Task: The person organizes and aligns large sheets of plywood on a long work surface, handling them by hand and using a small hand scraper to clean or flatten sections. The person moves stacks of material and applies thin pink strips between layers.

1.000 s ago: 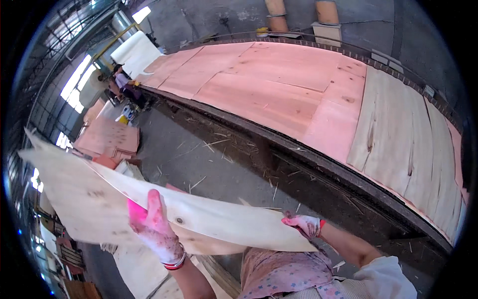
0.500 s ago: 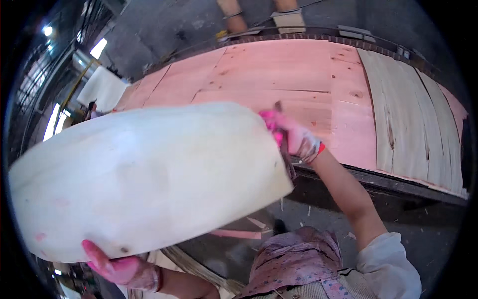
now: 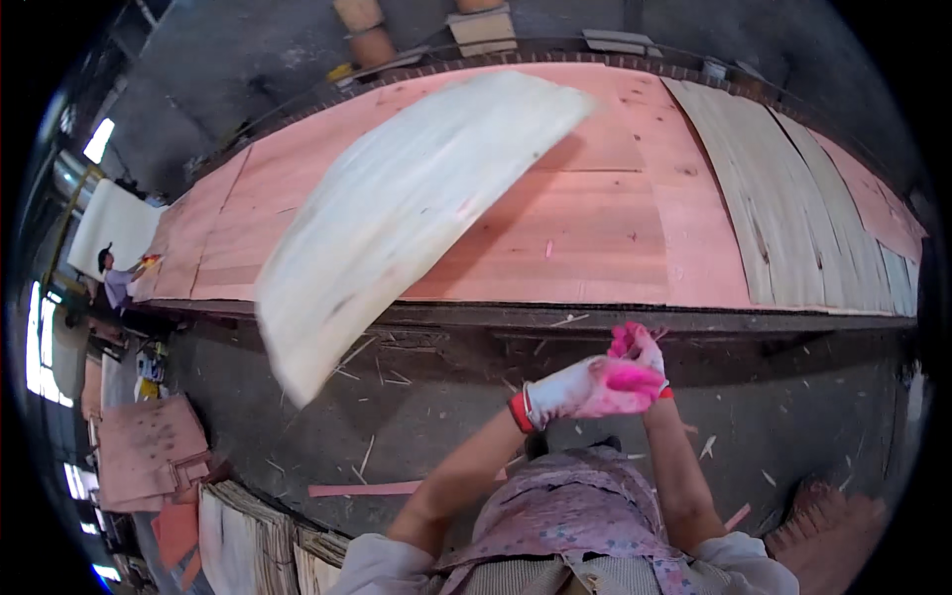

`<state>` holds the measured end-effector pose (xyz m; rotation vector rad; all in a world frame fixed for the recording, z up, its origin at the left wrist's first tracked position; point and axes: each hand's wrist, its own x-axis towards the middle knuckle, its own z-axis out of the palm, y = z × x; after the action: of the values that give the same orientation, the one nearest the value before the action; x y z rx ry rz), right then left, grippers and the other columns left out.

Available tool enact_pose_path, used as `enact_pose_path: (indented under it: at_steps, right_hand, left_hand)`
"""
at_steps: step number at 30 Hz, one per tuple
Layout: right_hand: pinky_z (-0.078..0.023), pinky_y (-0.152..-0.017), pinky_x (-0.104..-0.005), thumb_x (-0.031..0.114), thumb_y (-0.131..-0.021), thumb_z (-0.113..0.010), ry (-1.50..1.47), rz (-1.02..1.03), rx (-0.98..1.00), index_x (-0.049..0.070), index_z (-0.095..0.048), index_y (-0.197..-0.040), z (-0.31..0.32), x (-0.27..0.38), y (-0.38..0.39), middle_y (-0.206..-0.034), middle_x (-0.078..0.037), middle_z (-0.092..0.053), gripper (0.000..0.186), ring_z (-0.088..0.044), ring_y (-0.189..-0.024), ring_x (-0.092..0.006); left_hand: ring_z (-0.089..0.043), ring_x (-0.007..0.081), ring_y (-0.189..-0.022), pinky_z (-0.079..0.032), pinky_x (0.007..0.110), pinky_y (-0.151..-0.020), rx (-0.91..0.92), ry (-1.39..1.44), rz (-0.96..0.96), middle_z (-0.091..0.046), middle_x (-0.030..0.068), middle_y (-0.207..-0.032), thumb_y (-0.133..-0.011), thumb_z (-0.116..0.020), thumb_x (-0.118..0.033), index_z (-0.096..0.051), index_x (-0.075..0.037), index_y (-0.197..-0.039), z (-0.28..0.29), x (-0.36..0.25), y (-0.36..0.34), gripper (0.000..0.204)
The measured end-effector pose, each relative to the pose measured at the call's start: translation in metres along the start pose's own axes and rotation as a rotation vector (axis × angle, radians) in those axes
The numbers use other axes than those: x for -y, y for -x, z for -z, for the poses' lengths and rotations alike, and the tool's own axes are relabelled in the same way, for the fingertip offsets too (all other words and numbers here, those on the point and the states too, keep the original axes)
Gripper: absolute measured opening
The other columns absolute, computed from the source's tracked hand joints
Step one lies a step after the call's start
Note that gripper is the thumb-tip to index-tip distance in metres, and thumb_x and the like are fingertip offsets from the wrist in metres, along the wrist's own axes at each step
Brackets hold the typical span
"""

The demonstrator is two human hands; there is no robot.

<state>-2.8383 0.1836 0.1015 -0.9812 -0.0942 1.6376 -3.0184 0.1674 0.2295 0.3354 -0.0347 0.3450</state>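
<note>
A pale, whitish wood veneer sheet [image 3: 416, 188] lies slanted over the pink-stained veneer sheets [image 3: 565, 253] on the long table. Neither hand touches it, its shadow shows under its right side, and its lower left corner juts past the table's near edge. In front of my body, just off that edge, my hands meet in white gloves stained pink. My left hand [image 3: 600, 388] reaches across, closed, against my right hand [image 3: 640, 349]. The right one's fingers are curled. Whatever is between them, if anything, is hidden.
Greyish veneer sheets [image 3: 778, 203] cover the table's right part. Another person [image 3: 119, 281] stands at the far left end. Stacked veneer [image 3: 248, 540] and reddish boards [image 3: 149, 451] are at lower left. Wood slivers and a pink strip [image 3: 362, 489] litter the floor.
The pale veneer sheet, earlier held in both hands, has been let go and moved away onto the table. My hands have come together before my body.
</note>
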Motion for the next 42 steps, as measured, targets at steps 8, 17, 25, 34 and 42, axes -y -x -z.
enact_pose_path:
  at_steps: [8,17,25,34,42]
  right_hand:
    - [-0.052,-0.069,-0.0404,0.032,-0.092,-0.055,0.186,-0.133,-0.098,0.009,-0.052,-0.117,0.071,-0.090,0.041,-0.108,-0.014,-0.061,0.034,-0.060,-0.080,-0.0257]
    - [-0.052,-0.061,-0.0359,0.031,-0.091,-0.060,0.466,-0.133,-0.363,0.008,-0.052,-0.120,0.003,-0.162,0.096,-0.104,-0.015,-0.064,0.038,-0.063,-0.073,-0.0222]
    - [-0.053,-0.065,-0.0315,0.031,-0.092,-0.059,0.678,-0.109,-0.267,0.008,-0.052,-0.124,-0.053,-0.217,0.104,-0.107,-0.007,-0.063,0.040,-0.062,-0.076,-0.0167]
    - [-0.051,-0.073,-0.0257,0.027,-0.092,-0.059,0.534,0.053,0.283,0.007,-0.044,-0.136,-0.155,-0.237,0.039,-0.118,-0.003,-0.058,0.051,-0.058,-0.096,-0.0094]
    - [-0.048,-0.061,-0.0231,0.036,-0.093,-0.057,0.203,-0.008,0.374,0.009,-0.052,-0.129,-0.101,-0.194,0.030,-0.085,0.004,-0.059,0.045,-0.057,-0.068,-0.0072]
  left_hand:
    - [-0.057,0.0270,-0.106,-0.047,0.039,-0.095,-1.238,-0.572,-0.842,-0.056,0.0138,-0.119,-0.089,-0.061,-0.024,-0.046,0.001,-0.128,0.227,0.009,0.272,0.048]
    - [-0.062,0.0228,-0.087,-0.052,0.035,-0.076,-2.804,-1.094,-0.847,-0.063,0.0083,-0.101,-0.081,-0.071,-0.021,-0.053,0.002,-0.116,0.320,-0.121,0.481,0.046]
    - [-0.063,0.0165,-0.083,-0.052,0.031,-0.076,-1.422,-0.281,-0.603,-0.066,0.0036,-0.095,-0.087,-0.066,-0.031,-0.063,-0.005,-0.106,0.251,-0.167,0.495,0.032]
    - [-0.059,0.0173,-0.067,-0.050,0.027,-0.059,-0.649,0.089,-0.161,-0.063,0.0064,-0.081,-0.092,-0.056,-0.035,-0.059,-0.006,-0.100,0.140,-0.021,0.297,0.030]
    - [-0.055,0.0185,-0.060,-0.049,0.031,-0.052,-0.688,-0.087,-0.382,-0.060,0.0044,-0.079,-0.093,-0.048,-0.044,-0.054,-0.012,-0.117,0.222,-0.002,0.319,0.040]
